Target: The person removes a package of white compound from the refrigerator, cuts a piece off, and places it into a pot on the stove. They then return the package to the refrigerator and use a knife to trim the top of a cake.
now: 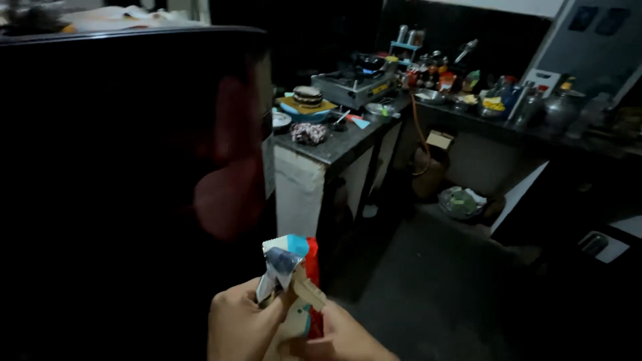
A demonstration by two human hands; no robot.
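Both my hands are at the bottom of the head view, closed around a small packet point(289, 269) with a white, blue and red wrapper and a folded top. My left hand point(239, 324) grips its left side, with the thumb up against the folded top. My right hand point(341, 337) holds the lower right side, where a tan flap sticks out. The packet stands roughly upright in front of a large dark appliance point(127, 180).
A dark stone counter point(338, 144) runs from the middle to the back right. On it are a gas stove point(354, 83), bowls, plates, bottles and steel pots. A bowl point(460, 202) sits on the dim floor below it. The room is poorly lit.
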